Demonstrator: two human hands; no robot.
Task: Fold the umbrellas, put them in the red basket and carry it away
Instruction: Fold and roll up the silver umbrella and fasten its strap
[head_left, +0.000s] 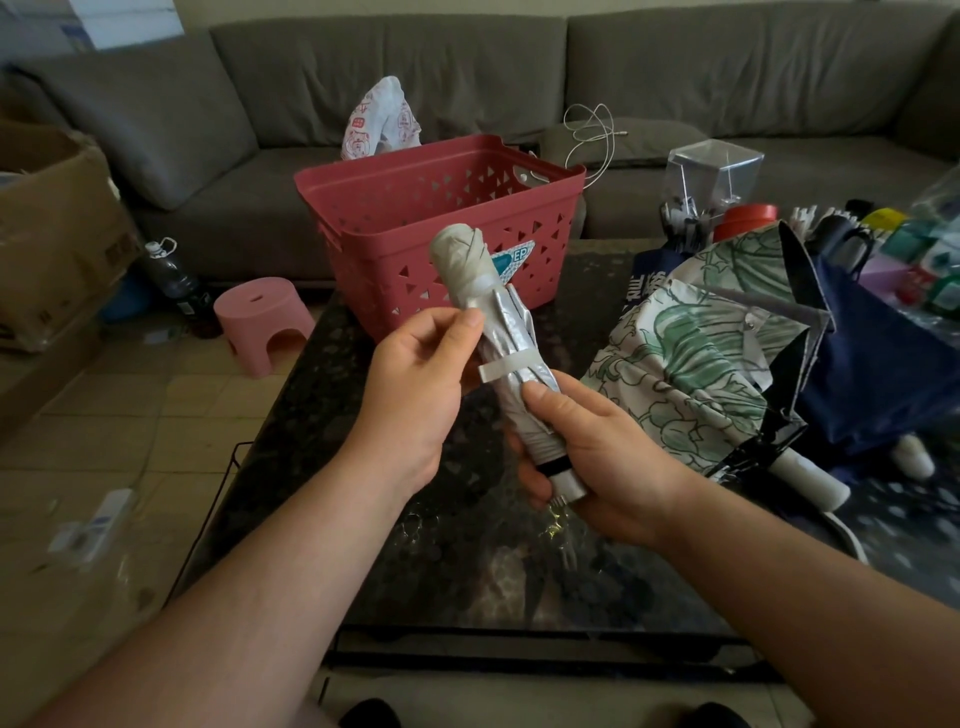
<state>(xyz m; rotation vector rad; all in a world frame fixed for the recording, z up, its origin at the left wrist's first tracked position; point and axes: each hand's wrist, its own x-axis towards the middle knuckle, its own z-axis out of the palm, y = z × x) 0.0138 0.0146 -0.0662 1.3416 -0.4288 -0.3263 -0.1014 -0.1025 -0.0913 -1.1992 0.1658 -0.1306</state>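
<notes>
Rolled silver-grey fabric umbrella (498, 343) held above the dark speckled stone table (467, 561)

Right hand (597, 457) wraps its handle end, hiding most of it; left hand (415, 384) pinches the strap; red perforated plastic basket (415, 218) behind.

three umbrellas (506, 358), one red basket (415, 218), one pink stool (262, 322), two hands (415, 384).

Dim, soft indoor light; the dark speckled stone table (467, 571) shows faint sheen near its front edge. Wide-angle bending curves the grey fabric sofa (363, 78); frame edges blur slightly.
</notes>
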